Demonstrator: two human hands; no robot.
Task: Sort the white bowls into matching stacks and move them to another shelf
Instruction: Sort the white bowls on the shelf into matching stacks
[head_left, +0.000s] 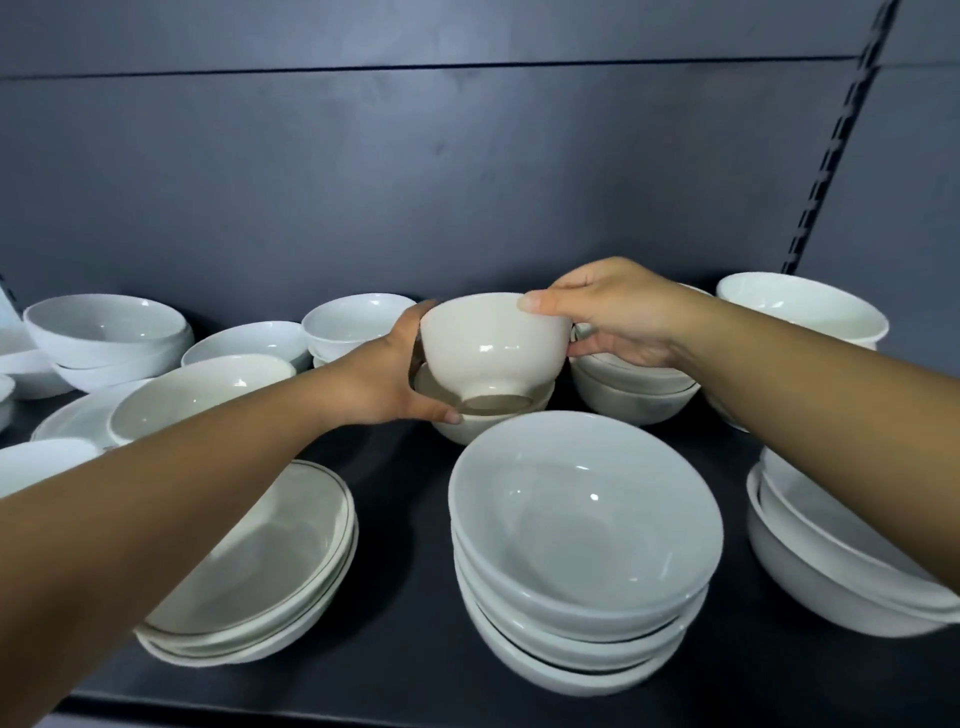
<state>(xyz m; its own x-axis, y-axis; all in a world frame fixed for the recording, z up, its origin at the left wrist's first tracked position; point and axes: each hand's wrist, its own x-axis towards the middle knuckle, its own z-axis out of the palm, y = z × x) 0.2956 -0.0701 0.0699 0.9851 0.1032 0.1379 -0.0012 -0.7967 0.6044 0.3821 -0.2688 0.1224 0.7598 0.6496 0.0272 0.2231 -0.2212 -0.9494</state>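
A small cream footed bowl (491, 345) is held above a wider bowl (467, 423) at the middle of the dark shelf. My right hand (610, 312) pinches its rim, thumb on the outside. My left hand (392, 376) grips the edge of the wider bowl beneath, thumb along its front; whether it also touches the cream bowl's side I cannot tell. In front stands a stack of deep white bowls (582, 545). A stack of shallow bowls with a thin dark rim line (280, 566) sits at the front left.
More white bowls stand around: a stack at the back left (106, 332), some behind my left forearm (358, 322), a stack behind my right hand (631, 389), one at the back right (800, 309), a stack at the front right (831, 582). The dark back panel (467, 182) is close behind.
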